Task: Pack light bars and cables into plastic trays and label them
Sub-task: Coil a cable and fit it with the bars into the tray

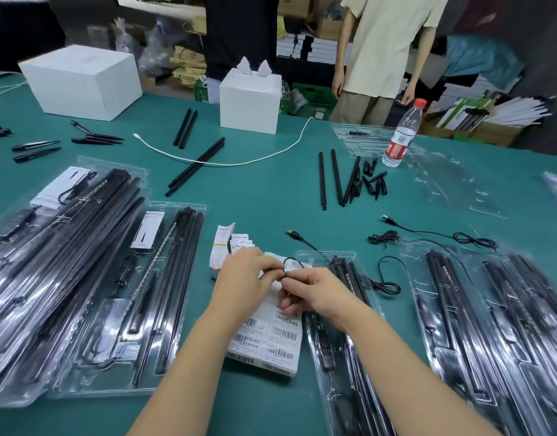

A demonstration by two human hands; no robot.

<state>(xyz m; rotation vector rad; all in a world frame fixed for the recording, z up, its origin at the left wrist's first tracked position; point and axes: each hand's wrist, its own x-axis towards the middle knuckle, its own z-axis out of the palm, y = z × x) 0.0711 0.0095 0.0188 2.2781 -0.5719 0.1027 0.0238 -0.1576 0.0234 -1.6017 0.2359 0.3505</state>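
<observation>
While over the label sheets [271, 335], left hand [244, 278] & right hand [315, 292] both pinch a black cable [291, 269].

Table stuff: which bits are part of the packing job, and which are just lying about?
Part of the job:
black cable, pinched by left hand and right hand
barcode label sheets
open tray
filled trays
loose light bars

Just lying about:
water bottle
white boxes
white cord
</observation>
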